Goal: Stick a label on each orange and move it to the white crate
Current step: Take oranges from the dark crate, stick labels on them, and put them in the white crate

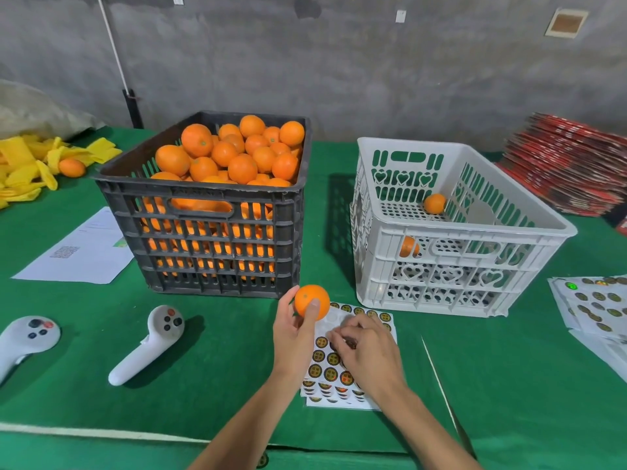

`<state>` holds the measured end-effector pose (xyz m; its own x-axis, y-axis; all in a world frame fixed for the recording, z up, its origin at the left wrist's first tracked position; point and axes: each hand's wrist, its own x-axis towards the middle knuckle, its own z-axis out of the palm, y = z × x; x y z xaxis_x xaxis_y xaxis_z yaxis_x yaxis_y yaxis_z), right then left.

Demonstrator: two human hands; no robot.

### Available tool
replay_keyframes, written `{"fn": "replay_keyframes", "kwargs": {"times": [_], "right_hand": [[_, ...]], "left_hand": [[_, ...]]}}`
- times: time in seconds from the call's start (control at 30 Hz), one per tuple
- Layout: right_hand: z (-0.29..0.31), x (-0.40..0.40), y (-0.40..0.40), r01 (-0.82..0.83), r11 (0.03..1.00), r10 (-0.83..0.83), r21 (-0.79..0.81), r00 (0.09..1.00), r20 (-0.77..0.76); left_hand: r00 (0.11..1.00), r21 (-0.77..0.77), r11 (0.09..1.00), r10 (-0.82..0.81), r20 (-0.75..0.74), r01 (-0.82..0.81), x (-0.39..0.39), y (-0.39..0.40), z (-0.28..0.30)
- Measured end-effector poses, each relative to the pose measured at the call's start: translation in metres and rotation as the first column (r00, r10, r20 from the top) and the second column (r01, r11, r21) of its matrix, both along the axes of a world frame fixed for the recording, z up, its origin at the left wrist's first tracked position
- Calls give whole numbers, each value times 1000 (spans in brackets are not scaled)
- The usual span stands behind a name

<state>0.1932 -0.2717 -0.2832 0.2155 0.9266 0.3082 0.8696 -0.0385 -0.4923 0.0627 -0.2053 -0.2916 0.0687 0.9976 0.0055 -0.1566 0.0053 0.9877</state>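
A green cloth point(210, 378) is spread over the table, and a grey concrete wall point(339, 62) is seen behind. At the far left yellow foam nets point(23, 164) are piled around one loose orange point(71, 167). A printed sheet point(81, 252) carries a code too small to be read. Two white controllers point(146, 344) are laid nearby. The black crate point(210, 212) is heaped with oranges. One held orange point(311, 301) is pinched by the left hand point(293, 334) between thumb and fingers. The label sheet point(342, 364) is pressed under the curled fingers of the right hand point(364, 351). Two oranges are counted in the white crate point(451, 252). Further label sheets point(597, 307) and red cartons point(570, 164) are stacked at the right
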Motion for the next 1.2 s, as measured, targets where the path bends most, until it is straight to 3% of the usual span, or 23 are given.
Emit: {"fn": "replay_keyframes", "kwargs": {"times": [0.27, 0.67, 0.77, 0.9, 1.07, 1.2], "right_hand": [[1, 1, 9, 5, 999, -19, -48, 956, -292], [10, 9, 16, 42, 982, -128, -187, 868, -480], [22, 5, 18, 162, 983, -182, -84, 856, -483], [46, -8, 24, 233, 951, -142, 203, 913, -381], [81, -14, 32, 164, 879, 0, 447, 939, -345], [115, -11, 33, 103, 850, 93, 516, 936, -340]], "left_hand": [[999, 1, 1000, -14, -32, 14, -1, -1, 2], [999, -24, 999, -38, -24, 37, -3, -3, 6], [999, -4, 999, -45, -20, 45, -4, -4, 7], [998, 45, 998, -56, 35, 55, -2, -5, 20], [987, 104, 992, -91, 134, 77, 8, 0, 57], [976, 171, 980, -128, 174, 98, 16, 11, 98]]}}
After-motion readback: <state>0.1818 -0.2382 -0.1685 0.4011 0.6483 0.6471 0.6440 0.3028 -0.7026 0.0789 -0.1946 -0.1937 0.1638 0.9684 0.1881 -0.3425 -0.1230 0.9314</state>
